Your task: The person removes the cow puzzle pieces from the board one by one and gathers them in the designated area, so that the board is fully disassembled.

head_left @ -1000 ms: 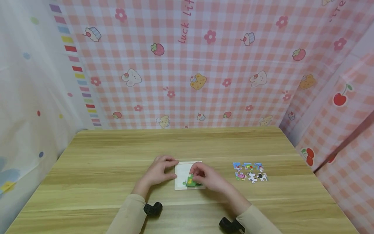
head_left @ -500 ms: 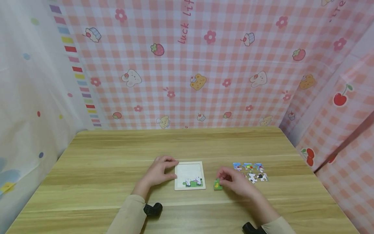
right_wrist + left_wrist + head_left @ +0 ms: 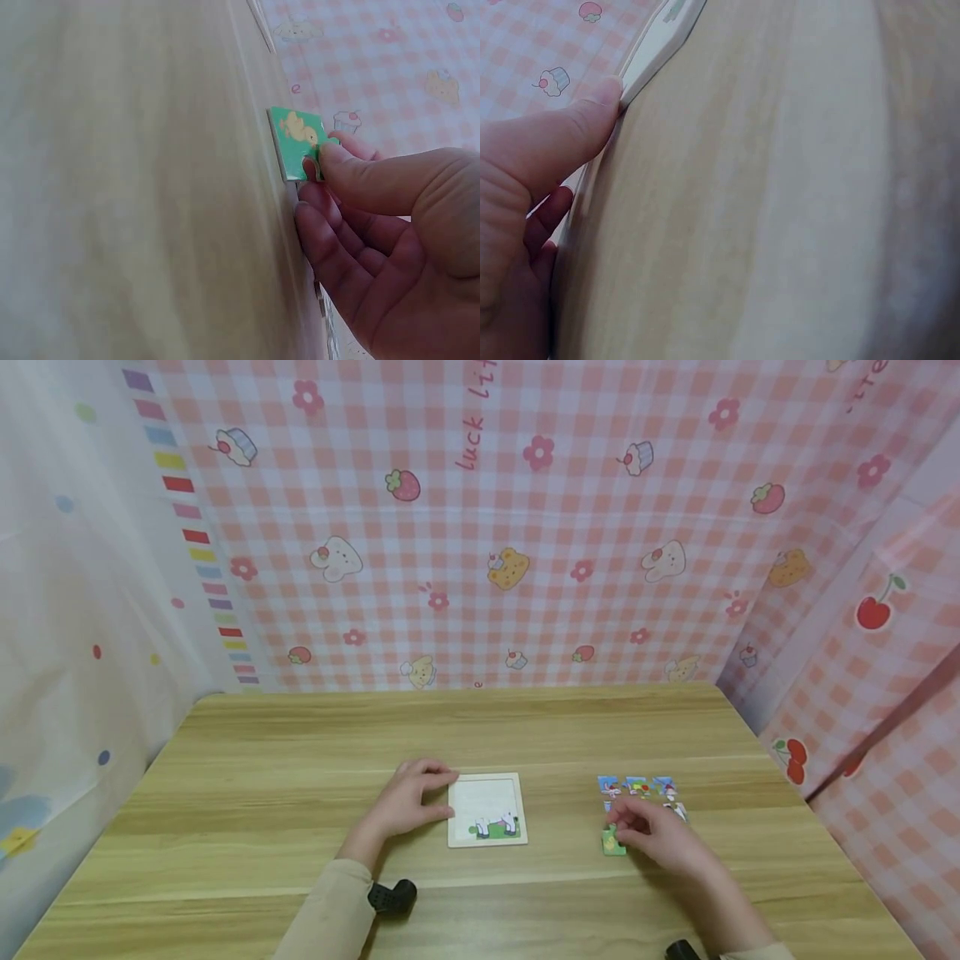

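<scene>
Between right thumb and fingers, my right hand (image 3: 660, 835) pinches a green puzzle piece (image 3: 289, 142) printed with a yellow chick. In the head view that piece is low over the table, just in front of the loose puzzle pieces (image 3: 636, 786), partly covering them. My left hand (image 3: 405, 802) rests at the left side of a square, pale puzzle tray (image 3: 522, 810), thumb and fingertips touching its edge. Inside the tray, a joined strip of puzzle (image 3: 497, 828) with white legs on green lies along the lower right. The left wrist view shows the thumb (image 3: 585, 124) against the tray's rim.
The wood-grain table (image 3: 337, 727) extends around the tray. Behind it hangs a pink checked cloth (image 3: 465, 527), with more cloth at both sides. A black wrist camera (image 3: 393, 897) sits on the left wrist.
My right hand has lifted the chick piece from the tray and carried it right to the loose pieces. The strip in the tray has come into view. My left hand stays put.
</scene>
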`<state>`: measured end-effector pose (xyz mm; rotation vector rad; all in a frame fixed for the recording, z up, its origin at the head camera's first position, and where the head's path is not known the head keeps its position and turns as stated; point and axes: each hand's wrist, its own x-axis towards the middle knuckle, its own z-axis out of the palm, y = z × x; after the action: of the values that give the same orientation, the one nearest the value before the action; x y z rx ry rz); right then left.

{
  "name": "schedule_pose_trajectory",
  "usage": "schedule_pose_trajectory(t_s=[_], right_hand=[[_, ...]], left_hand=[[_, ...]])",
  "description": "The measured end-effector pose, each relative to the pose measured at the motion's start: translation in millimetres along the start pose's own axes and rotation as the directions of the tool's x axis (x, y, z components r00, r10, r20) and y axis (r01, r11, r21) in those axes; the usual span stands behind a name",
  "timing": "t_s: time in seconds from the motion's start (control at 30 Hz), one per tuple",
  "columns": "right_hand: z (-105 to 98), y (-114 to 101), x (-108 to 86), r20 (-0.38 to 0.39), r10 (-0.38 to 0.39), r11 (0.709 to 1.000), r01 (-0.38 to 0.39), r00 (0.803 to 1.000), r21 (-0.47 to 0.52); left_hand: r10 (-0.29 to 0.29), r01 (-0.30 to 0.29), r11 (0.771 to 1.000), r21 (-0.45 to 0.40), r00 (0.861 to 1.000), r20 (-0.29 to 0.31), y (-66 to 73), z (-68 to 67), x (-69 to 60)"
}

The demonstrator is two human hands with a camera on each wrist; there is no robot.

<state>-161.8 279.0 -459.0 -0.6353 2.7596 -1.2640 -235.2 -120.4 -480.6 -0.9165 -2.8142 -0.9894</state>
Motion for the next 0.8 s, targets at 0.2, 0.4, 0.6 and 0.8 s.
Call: schedule_pose_trajectory(t_s=[0.2,0.4,0.6,0.8], right_hand=[[-1.1,3.2,-4.5,-0.038,0.017,0.999,-0.018,0.999,-0.027],[-3.0,5.3,-7.6,-0.047,0.058,0.997,-0.06,0.997,-0.052],[-3.2,5.8,-7.9,-0.057,0.059,0.995,-0.063,0.997,-0.074],[-2.1,5.2,-7.5,-0.076,0.063,0.992,-0.071,0.995,-0.108]], left_hand=[[0.004,-0.004,1.0,0.003,1.0,-0.002,-1.2,0.4,-0.6],[-0.04,0.04,0.999,-0.008,0.998,0.04,0.4,-0.3,-2.3],[-0.078,0.075,0.997,0.035,0.992,0.101,3.0,-0.7,-3.4],[-0.059,0.051,0.996,0.069,0.992,0.11,5.7,-1.7,-3.9]])
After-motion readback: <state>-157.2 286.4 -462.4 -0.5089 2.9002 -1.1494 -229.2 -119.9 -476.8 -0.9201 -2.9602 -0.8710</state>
